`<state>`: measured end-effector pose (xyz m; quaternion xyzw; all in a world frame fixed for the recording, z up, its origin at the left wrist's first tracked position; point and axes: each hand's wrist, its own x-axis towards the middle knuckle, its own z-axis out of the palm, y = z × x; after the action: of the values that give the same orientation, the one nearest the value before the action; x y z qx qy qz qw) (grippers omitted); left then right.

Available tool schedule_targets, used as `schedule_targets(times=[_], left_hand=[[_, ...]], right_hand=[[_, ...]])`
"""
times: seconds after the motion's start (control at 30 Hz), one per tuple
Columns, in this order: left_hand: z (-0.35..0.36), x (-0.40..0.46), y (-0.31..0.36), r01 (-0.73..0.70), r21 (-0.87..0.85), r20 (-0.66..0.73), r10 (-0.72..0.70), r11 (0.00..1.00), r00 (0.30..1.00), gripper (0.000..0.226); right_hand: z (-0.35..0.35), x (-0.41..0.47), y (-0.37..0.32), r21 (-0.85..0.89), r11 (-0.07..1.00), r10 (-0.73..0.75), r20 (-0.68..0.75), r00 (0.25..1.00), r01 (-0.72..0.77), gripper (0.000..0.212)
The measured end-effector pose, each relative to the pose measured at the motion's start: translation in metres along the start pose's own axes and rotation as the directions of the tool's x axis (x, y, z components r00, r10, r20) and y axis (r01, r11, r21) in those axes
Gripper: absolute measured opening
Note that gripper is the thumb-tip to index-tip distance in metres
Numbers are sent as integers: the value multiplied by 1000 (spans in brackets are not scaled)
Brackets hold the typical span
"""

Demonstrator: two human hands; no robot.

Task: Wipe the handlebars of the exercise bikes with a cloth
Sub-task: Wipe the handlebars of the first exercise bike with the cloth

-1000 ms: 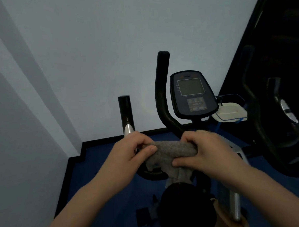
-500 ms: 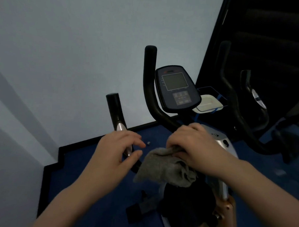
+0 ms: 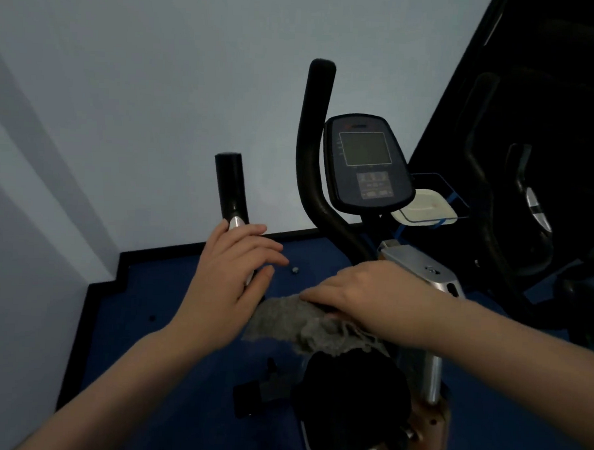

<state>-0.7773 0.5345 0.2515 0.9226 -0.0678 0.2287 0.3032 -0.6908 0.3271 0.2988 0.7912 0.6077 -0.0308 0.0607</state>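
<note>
An exercise bike stands in front of me with a dark console (image 3: 366, 163). Its black left handlebar grip (image 3: 229, 189) stands upright, with a silver sensor patch at its lower end. A taller black handlebar (image 3: 313, 144) curves up beside the console. My left hand (image 3: 233, 280) is curled loosely around the left grip just below the silver patch. My right hand (image 3: 370, 297) presses a grey cloth (image 3: 298, 322) down over the low middle part of the handlebar, which the cloth and hand hide. Loose folds of cloth hang toward the black seat (image 3: 352, 400).
A pale wall fills the left and top. Blue carpet (image 3: 168, 338) with a black skirting edge lies below. A white tray (image 3: 425, 206) sits in a wire holder behind the console. A second dark exercise bike (image 3: 514, 207) stands to the right. A pedal (image 3: 257, 393) sticks out low left.
My left hand let go of the cloth and moved up to the left grip. The right hand keeps the cloth on the bar and has flattened over it. The view shifted.
</note>
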Motion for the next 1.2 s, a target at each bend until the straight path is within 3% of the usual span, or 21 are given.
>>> schedule_targets(times=[0.23, 0.37, 0.53, 0.67, 0.77, 0.83, 0.97, 1.07, 1.13, 1.2], left_hand=[[-5, 1, 1, 31, -19, 29, -30, 999, 999, 26], [-9, 2, 3, 53, -42, 40, -51, 998, 998, 26], [-19, 5, -4, -1, -27, 72, 3, 1000, 997, 28], [-25, 13, -18, -89, -48, 100, 93, 995, 991, 28], [-31, 18, -29, -167, -81, 152, 178, 983, 972, 28], [-37, 24, -38, -232, -105, 202, 249, 967, 947, 28], [-52, 39, -58, -332, -192, 266, 375, 923, 888, 29], [-53, 49, -64, -425, -175, 294, 459, 888, 838, 29], [-55, 56, -67, -490, -180, 314, 522, 853, 793, 30], [-58, 62, -73, -523, -208, 318, 563, 827, 763, 31]], right_hand=[[-2, 3, 4, 344, 938, -53, 19, 998, 43, 48], [6, 26, -6, 190, 978, -87, -4, 996, 86, 43], [-1, 20, -4, 370, 928, 8, 122, 992, -53, 36], [-4, 22, -17, 326, 936, 99, 123, 987, -135, 28], [-4, 34, -41, 330, 904, 250, 106, 962, -272, 26], [-4, 31, -59, 368, 838, 396, 98, 913, -403, 25], [0, 33, -99, 318, 738, 640, -48, 767, -596, 19], [10, 62, -128, 260, 619, 778, -71, 624, -741, 37], [15, 89, -151, 257, 462, 881, -28, 472, -849, 53], [19, 106, -165, 376, 303, 951, -63, 303, -875, 56]])
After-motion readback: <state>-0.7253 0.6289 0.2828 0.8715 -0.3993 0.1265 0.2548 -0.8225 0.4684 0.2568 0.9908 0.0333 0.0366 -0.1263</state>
